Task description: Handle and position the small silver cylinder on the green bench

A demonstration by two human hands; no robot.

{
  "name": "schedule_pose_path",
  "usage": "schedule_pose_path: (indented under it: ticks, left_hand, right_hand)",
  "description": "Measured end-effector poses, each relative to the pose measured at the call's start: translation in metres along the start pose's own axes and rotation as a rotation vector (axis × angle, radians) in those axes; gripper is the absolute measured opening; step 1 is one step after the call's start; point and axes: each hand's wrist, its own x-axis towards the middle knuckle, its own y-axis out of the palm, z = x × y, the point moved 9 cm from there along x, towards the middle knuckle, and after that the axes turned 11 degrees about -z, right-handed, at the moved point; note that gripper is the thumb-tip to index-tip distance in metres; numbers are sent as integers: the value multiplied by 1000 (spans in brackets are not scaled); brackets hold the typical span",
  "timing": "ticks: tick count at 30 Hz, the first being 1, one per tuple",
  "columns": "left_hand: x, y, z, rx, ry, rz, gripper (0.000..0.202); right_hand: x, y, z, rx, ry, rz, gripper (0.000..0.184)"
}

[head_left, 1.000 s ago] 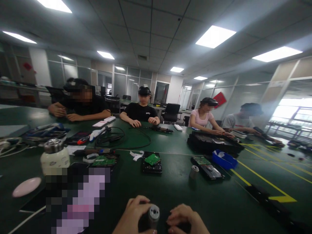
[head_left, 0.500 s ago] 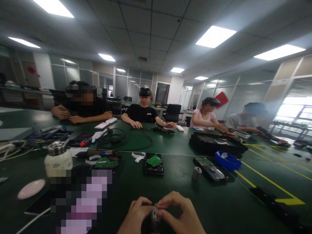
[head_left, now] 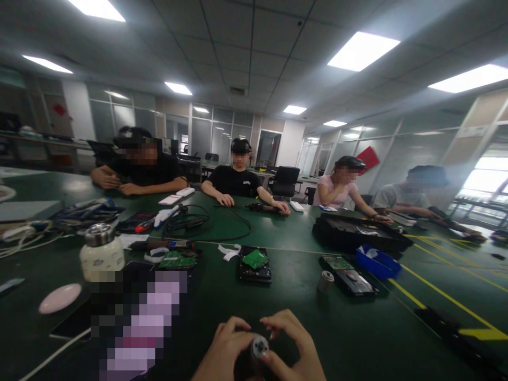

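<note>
Cylinder [head_left: 260, 347] between both hands, over nearest part of table [head_left: 293, 290]. Standing roughly upright along its long axis, maybe tilting slightly, showing holed end face up. Disappearing at lower part behind fingers: cannot tell if touching table. Gripping left side of cylinder with left hand [head_left: 224, 349], wrapping from thumb near top to fingers lower down, partly out of sight. Touching, or almost touching, right rim of end face with thumb of right hand [head_left: 305, 349]; spreading its fingers around far side, apart from metal. Lying to right of left hand, tight against it; to left of right hand, just beside it. Seeing second cylinder [head_left: 325, 281] ahead and to right, well apart from both hands, just beside hard drive [head_left: 349, 274] and near blue tray [head_left: 373, 268]. Seeing green circuit board [head_left: 255, 259] straight ahead, resting on another drive [head_left: 254, 275].
</note>
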Motion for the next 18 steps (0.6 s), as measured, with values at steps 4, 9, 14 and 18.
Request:
schedule_pose_path:
  ticks: [4,9,14,18]
  left_hand:
    - [0,-2,3,13,-1,-19,44]
    - [3,3,6,32,104,-34,34]
    - [8,10,18,77,163,-80,26]
    - [8,13,21,96,156,-74,27]
  right_hand:
    - [-5,7,2,31,-13,71,17]
    - [-6,10,-5,-16,2,42,7]
    - [-5,11,-8,24,8,16,5]
    - [-7,8,-12,1,44,-28,11]
